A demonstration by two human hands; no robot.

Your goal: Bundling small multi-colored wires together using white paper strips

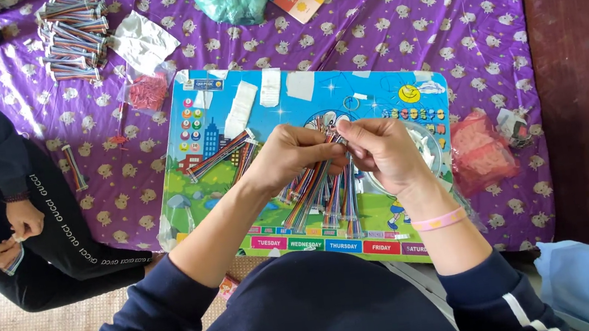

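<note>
Pinching striped ribbon cables point(320, 188), both hands point(293, 154) point(382, 151) over bright rectangular board point(376, 95).

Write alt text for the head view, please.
Both hands, left hand and right hand, pinch a fan of multicoloured ribbon wires above a colourful picture board on a purple patterned cloth. More wire bundles lie upper left.

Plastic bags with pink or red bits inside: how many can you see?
2. A small red-filled bag lies on the purple cloth above the colourful board's left corner; a larger pink-filled bag lies right of it. Others may be hidden.
</note>
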